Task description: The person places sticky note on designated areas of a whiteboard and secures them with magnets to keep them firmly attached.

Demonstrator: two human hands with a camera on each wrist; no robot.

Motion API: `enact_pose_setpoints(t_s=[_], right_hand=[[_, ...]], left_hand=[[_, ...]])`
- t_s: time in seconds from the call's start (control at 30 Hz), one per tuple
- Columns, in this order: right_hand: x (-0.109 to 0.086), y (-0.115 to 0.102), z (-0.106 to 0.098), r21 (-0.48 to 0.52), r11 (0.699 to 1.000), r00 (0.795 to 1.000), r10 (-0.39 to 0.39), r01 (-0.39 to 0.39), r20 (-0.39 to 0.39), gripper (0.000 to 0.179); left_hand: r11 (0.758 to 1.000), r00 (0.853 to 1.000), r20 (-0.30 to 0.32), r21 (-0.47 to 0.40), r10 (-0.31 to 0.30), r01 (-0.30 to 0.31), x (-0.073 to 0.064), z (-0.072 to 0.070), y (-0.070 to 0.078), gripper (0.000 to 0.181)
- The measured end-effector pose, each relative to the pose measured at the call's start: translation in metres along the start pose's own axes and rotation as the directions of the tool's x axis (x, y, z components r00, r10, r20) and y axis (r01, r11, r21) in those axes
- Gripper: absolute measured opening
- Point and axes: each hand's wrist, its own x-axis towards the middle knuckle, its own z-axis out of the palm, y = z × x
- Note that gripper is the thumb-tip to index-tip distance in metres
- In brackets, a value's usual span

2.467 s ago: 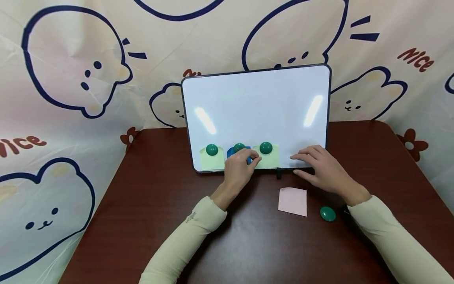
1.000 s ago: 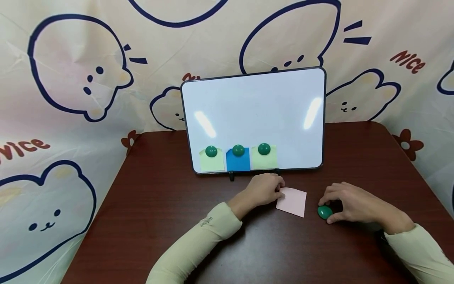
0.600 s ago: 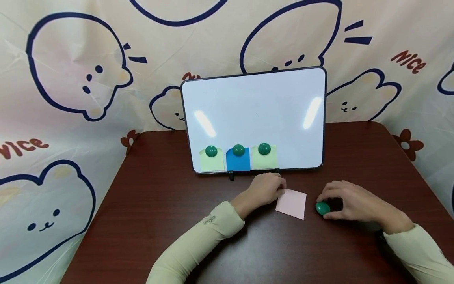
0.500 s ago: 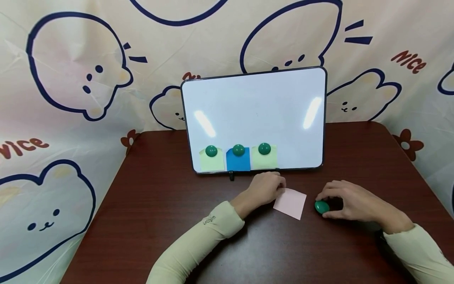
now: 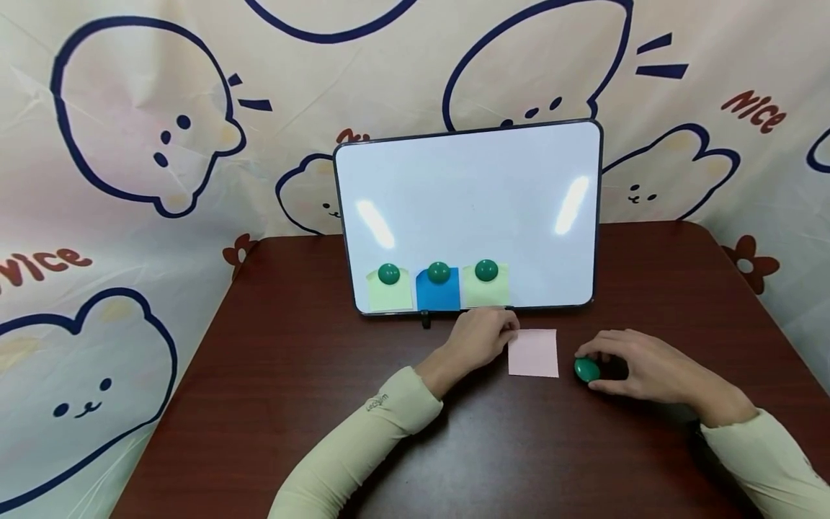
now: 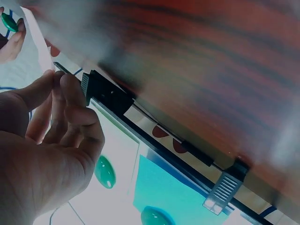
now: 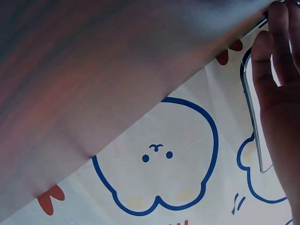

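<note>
In the head view my left hand (image 5: 478, 337) pinches the upper left corner of a pink sticky note (image 5: 534, 354) in front of the whiteboard (image 5: 473, 202). The left wrist view shows the note (image 6: 41, 44) between thumb and index finger, seen nearly edge-on. Further right, my right hand (image 5: 648, 366) holds a green round magnet (image 5: 586, 370) between thumb and fingers. On the board's lower edge, green magnets hold a pale green note (image 5: 390, 295), a blue note (image 5: 439, 293) and another pale green note (image 5: 486, 290). In the right wrist view the right hand (image 7: 276, 84) shows, its magnet out of sight.
The whiteboard stands upright on the dark brown table (image 5: 272, 404), on small black clip feet (image 5: 426, 319). A cloth backdrop (image 5: 162, 303) with cartoon bears hangs behind and at the sides.
My left hand has gone from the board to the pink note, now lifted and turned straight. The right hand has moved from the board to the loose magnet and brought it toward the note.
</note>
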Motion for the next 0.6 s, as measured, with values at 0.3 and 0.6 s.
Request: enact_pose_setpoints(t_s=[0.3, 0.6], right_hand=[[-0.0003, 0.0003, 0.0014, -0.017, 1.0, 1.0, -0.017, 0.017, -0.017, 0.039], [-0.0002, 0.0006, 0.0001, -0.001, 1.0, 1.0, 0.01, -0.01, -0.003, 0.039]], left_hand=[[0.999, 0.997, -0.077, -0.044, 0.012, -0.015, -0.0011, -0.0016, -0.0008, 0.004], [0.997, 0.988, -0.154, -0.071, -0.008, -0.003, -0.0005, -0.002, -0.0022, 0.008]])
